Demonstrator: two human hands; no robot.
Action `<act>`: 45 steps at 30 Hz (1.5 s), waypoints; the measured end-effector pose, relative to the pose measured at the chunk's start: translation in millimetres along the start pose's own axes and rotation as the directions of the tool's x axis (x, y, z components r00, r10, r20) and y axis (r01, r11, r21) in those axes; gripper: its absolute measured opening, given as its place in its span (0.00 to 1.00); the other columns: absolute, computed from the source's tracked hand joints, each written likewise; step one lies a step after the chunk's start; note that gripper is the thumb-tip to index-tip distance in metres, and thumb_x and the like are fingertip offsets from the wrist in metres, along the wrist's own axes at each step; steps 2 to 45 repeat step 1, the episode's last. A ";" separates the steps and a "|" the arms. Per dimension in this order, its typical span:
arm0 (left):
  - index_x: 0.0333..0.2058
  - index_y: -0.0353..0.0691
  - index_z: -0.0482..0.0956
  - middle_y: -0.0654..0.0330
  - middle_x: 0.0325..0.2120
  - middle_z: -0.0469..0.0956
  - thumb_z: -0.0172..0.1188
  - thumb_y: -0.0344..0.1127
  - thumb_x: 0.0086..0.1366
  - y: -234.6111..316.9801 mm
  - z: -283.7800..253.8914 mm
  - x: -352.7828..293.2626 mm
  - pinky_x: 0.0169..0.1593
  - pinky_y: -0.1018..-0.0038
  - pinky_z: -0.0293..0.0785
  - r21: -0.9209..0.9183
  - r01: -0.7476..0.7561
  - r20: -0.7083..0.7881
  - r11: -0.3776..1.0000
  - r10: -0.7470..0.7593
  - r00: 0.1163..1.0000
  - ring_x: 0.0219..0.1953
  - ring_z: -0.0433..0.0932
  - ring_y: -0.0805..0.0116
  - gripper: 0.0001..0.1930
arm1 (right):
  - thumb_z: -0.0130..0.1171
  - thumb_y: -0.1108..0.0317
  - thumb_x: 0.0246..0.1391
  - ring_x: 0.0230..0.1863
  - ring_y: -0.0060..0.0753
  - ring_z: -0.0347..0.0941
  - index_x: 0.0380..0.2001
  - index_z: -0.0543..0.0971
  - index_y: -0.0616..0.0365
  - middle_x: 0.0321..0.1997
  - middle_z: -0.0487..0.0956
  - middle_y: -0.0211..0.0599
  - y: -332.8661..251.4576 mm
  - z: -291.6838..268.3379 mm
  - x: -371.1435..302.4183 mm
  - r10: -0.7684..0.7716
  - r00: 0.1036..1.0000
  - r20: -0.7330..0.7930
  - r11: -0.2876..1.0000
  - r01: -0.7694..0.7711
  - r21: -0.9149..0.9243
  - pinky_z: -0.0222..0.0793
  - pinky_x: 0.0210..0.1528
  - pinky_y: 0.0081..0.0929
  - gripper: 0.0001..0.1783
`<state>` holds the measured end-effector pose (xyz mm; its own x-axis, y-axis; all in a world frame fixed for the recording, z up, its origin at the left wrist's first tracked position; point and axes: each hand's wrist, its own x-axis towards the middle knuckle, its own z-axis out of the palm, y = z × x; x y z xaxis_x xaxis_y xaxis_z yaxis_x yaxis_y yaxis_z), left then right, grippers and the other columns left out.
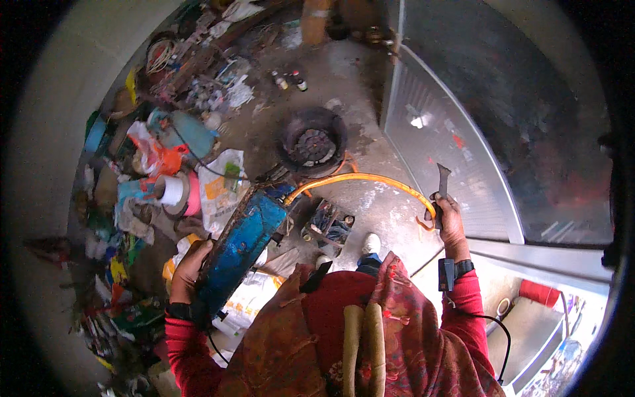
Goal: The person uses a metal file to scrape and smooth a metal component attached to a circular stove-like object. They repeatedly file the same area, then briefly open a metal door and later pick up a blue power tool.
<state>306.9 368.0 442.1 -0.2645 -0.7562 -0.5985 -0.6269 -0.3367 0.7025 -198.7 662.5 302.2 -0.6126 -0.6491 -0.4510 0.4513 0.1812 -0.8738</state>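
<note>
My left hand (192,264) is closed around the left edge of a long, worn blue metal box (241,245), which is tilted in front of my left side. An orange hose (364,176) comes out of the box's upper end and arches over to my right hand (450,221). That hand is closed around a dark tool with a flared flat tip (443,177) pointing up. The hose end lies against the same hand; whether it joins the tool or is only gripped beside it, I cannot tell.
A round black basin (311,142) stands on the floor ahead, with a small divided box of dark items (327,227) nearer my feet. Bags, spools and scraps pile up along the left. A ribbed panel (450,139) stands at the right; small bottles (291,81) lie farther back.
</note>
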 end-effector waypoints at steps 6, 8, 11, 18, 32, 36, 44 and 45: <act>0.50 0.35 0.72 0.59 0.43 0.75 0.53 0.49 0.64 1.0 2.4 4.9 0.50 0.72 0.67 0.038 -0.001 -0.002 0.999 0.001 1.000 0.44 0.73 0.67 0.24 | 0.50 0.61 0.56 0.19 0.29 0.73 0.39 0.71 0.63 0.18 0.75 0.41 1.7 -8.2 -9.7 -0.003 1.000 -0.027 0.999 0.002 -0.036 0.70 0.26 0.23 0.15; 0.50 0.35 0.72 0.59 0.43 0.75 0.53 0.49 0.64 1.0 2.4 4.9 0.50 0.72 0.67 0.038 -0.001 -0.002 0.999 0.001 1.000 0.44 0.73 0.67 0.24 | 0.50 0.61 0.56 0.19 0.29 0.73 0.39 0.71 0.63 0.18 0.75 0.41 1.7 -8.2 -9.7 -0.003 1.000 -0.027 0.999 0.002 -0.036 0.70 0.26 0.23 0.15; 0.50 0.35 0.72 0.59 0.43 0.75 0.53 0.49 0.64 1.0 2.4 4.9 0.50 0.72 0.67 0.038 -0.001 -0.002 0.999 0.001 1.000 0.44 0.73 0.67 0.24 | 0.50 0.61 0.56 0.19 0.29 0.73 0.39 0.71 0.63 0.18 0.75 0.41 1.7 -8.2 -9.7 -0.003 1.000 -0.027 0.999 0.002 -0.036 0.70 0.26 0.23 0.15; 0.50 0.35 0.72 0.59 0.43 0.75 0.53 0.49 0.64 1.0 2.4 4.9 0.50 0.72 0.67 0.038 -0.001 -0.002 0.999 0.001 1.000 0.44 0.73 0.67 0.24 | 0.50 0.61 0.56 0.19 0.29 0.73 0.39 0.71 0.63 0.18 0.75 0.41 1.7 -8.2 -9.7 -0.003 1.000 -0.027 0.999 0.002 -0.036 0.70 0.26 0.23 0.15; 0.50 0.35 0.72 0.59 0.43 0.75 0.53 0.49 0.64 1.0 2.4 4.9 0.50 0.72 0.67 0.038 -0.001 -0.002 0.999 0.001 1.000 0.44 0.73 0.67 0.24 | 0.50 0.61 0.56 0.19 0.29 0.73 0.39 0.71 0.63 0.18 0.75 0.41 1.7 -8.2 -9.7 -0.003 1.000 -0.027 0.999 0.002 -0.036 0.70 0.26 0.23 0.15; 0.50 0.35 0.72 0.59 0.43 0.75 0.53 0.49 0.64 1.0 2.4 4.9 0.50 0.72 0.67 0.038 -0.001 -0.002 0.999 0.001 1.000 0.44 0.73 0.67 0.24 | 0.50 0.61 0.56 0.19 0.29 0.73 0.39 0.71 0.63 0.18 0.75 0.41 1.7 -8.2 -9.7 -0.003 1.000 -0.027 0.999 0.002 -0.036 0.70 0.26 0.23 0.15; 0.50 0.35 0.72 0.59 0.43 0.75 0.53 0.49 0.64 1.0 2.4 4.9 0.50 0.72 0.67 0.038 -0.001 -0.002 0.999 0.001 1.000 0.44 0.73 0.67 0.24 | 0.50 0.61 0.56 0.19 0.29 0.73 0.39 0.71 0.63 0.18 0.75 0.41 1.7 -8.2 -9.7 -0.003 1.000 -0.027 0.999 0.002 -0.036 0.70 0.26 0.23 0.15; 0.50 0.35 0.72 0.59 0.43 0.75 0.53 0.49 0.64 1.0 2.4 4.9 0.50 0.72 0.67 0.038 -0.001 -0.002 0.999 0.001 1.000 0.44 0.73 0.67 0.24 | 0.50 0.61 0.56 0.19 0.29 0.73 0.39 0.71 0.63 0.18 0.75 0.41 1.7 -8.2 -9.7 -0.003 1.000 -0.027 0.999 0.002 -0.036 0.70 0.26 0.23 0.15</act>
